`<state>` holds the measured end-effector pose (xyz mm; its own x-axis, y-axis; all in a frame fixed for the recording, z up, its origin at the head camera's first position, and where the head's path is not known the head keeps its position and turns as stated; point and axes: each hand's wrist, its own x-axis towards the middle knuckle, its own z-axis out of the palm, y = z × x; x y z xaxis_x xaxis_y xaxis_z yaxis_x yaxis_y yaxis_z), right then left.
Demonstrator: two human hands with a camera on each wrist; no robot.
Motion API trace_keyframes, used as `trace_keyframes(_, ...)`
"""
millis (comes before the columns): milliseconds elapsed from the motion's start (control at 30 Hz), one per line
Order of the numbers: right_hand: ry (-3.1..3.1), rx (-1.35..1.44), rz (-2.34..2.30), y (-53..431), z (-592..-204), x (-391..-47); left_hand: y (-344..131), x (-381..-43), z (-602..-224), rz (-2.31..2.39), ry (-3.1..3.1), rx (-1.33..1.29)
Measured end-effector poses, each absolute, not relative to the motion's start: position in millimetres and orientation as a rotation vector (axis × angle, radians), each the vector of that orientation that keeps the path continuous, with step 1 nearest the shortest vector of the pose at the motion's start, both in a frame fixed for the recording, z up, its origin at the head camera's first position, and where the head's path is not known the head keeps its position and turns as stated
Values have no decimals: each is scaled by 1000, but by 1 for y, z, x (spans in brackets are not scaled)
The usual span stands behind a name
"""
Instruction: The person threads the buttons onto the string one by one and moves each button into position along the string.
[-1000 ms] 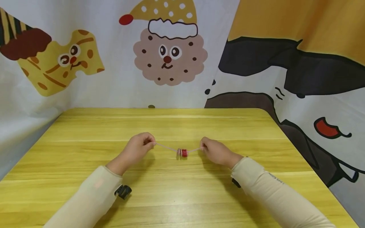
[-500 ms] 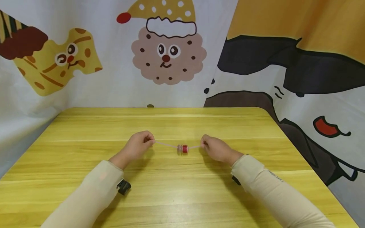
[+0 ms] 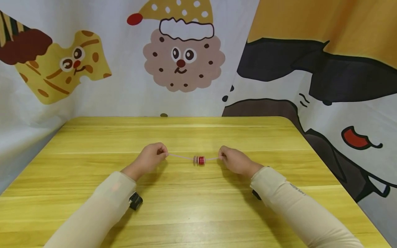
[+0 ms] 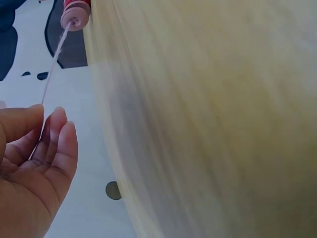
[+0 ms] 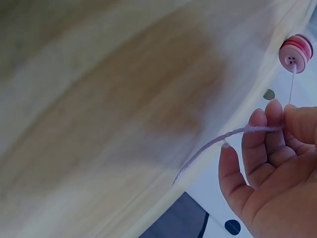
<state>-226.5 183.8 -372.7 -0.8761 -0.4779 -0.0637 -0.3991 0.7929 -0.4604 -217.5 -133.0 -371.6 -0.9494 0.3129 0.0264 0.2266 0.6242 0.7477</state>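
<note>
A stack of red and pink buttons [image 3: 200, 160] hangs threaded on a pale string [image 3: 181, 156] between the two hands, above the table. My left hand [image 3: 151, 156] pinches one side of the string between thumb and finger. On the other side my right hand [image 3: 236, 161] pinches it the same way. In the right wrist view a loose purplish tail of the string [image 5: 213, 142] curves away past the fingers. The holes of the end button [image 5: 291, 59] show there, with the string passing through. A pinkish end button [image 4: 75, 19] appears at the top of the left wrist view.
A yellow wood-grain table [image 3: 198, 213] lies under both hands. Behind it hangs a white curtain [image 3: 124, 96] printed with cartoon figures. Black wrist straps [image 3: 135, 200] show at the cuffs of the beige sleeves [image 3: 93, 213].
The string has been drawn straighter, and the buttons on it have risen slightly. Both hands keep their pinch with little movement.
</note>
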Motion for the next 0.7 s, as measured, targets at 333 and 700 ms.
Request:
trace_keyframes(333, 2843, -740, -618, 186, -375, -230, -132, -222, -373, 1219, 2699, 457)
trace_keyframes(700, 2852, -734, -582, 190, -377, -234, -123, -227, -375, 1180, 2667, 464)
